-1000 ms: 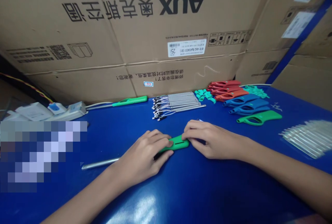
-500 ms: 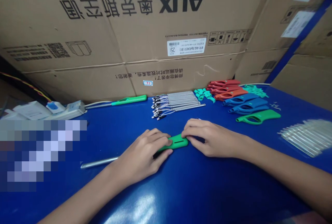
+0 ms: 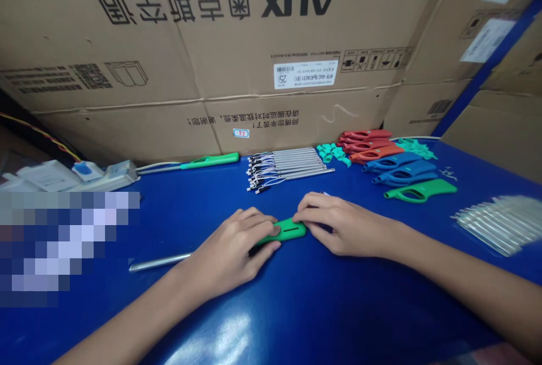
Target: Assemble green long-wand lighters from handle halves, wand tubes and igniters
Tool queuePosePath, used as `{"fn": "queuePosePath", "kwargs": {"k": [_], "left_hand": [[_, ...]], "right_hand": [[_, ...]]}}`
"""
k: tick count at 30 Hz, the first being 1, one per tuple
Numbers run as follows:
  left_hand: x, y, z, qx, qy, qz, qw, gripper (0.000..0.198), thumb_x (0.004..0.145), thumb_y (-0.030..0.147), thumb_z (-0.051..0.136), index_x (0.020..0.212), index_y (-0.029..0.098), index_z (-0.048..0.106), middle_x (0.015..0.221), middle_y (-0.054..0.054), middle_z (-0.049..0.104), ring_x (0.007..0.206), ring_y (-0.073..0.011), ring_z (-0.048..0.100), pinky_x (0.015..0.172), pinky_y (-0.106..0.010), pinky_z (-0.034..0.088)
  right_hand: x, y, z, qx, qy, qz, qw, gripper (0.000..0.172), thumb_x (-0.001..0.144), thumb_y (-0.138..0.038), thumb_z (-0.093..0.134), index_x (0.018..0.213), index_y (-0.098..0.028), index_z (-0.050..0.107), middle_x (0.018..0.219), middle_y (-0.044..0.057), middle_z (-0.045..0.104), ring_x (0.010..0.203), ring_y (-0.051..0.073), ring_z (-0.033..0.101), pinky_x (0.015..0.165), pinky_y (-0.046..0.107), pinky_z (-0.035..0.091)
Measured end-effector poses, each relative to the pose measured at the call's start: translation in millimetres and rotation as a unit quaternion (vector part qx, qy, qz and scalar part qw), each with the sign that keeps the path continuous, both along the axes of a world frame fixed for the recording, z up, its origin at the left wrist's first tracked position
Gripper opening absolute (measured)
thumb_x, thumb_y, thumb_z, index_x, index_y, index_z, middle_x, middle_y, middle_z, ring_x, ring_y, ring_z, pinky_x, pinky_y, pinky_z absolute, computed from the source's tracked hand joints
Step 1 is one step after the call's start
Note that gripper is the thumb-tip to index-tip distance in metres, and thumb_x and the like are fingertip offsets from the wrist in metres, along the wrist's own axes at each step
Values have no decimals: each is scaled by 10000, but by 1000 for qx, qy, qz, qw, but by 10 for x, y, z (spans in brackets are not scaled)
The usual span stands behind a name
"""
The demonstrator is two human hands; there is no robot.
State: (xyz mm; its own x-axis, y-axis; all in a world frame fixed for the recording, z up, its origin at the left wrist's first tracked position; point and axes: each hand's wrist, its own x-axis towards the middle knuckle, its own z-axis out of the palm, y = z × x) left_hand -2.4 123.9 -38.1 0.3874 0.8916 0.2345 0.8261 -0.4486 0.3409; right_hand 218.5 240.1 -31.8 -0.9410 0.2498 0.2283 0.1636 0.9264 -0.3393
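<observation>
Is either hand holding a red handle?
No, the left hand and right hand are both on a green handle, while the red handles lie farther back, away from them.

A slotted green plastic lighter handle (image 3: 291, 230) lies on its side.

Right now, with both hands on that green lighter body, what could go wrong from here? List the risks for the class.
The green plastic lighter body is held only at its ends between the left hand and right hand, so it might slip. The loose metal rod beside the left hand could roll across the glossy blue table.
</observation>
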Motion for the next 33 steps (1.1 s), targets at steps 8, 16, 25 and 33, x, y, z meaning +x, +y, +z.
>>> {"fn": "queuePosePath", "kwargs": {"k": [8, 16, 25, 33], "left_hand": [[-3, -11, -5, 6, -1, -3, 1000, 110, 968, 244, 528, 991, 190, 621, 1038, -32, 677, 999, -218, 580, 887, -400, 471], [0, -3, -13, 5, -2, -1, 1000, 111, 968, 246, 526, 985, 188, 618, 1032, -34, 675, 990, -216, 576, 887, -399, 470], [61, -25, -16, 26, 17, -9, 999, 133, 973, 240, 509, 1008, 189, 626, 1066, -44, 679, 971, -221, 586, 870, -404, 472], [115, -41, -12, 41, 18, -20, 999, 159, 980, 228, 490, 999, 190, 643, 1051, -36, 681, 955, -219, 591, 851, -404, 483]], "right_hand": [[-22, 10, 30, 5, 26, -1, 1000, 219, 929, -124, 488, 1044, -147, 673, 1027, 90, 622, 932, 188, 589, 837, 338, 477], [-49, -18, 37, -23, -13, -33, 999, 171, 967, -190, 465, 1018, -166, 626, 1027, 69, 605, 926, 184, 575, 860, 356, 444], [-66, -43, 109, -66, -76, -86, 991, 107, 957, -210, 468, 930, -181, 568, 965, 45, 600, 895, 185, 553, 876, 384, 414], [-82, -141, 178, 41, -147, -102, 983, 185, 988, -228, 421, 872, -153, 545, 932, 93, 612, 910, 234, 577, 913, 420, 417]]}}
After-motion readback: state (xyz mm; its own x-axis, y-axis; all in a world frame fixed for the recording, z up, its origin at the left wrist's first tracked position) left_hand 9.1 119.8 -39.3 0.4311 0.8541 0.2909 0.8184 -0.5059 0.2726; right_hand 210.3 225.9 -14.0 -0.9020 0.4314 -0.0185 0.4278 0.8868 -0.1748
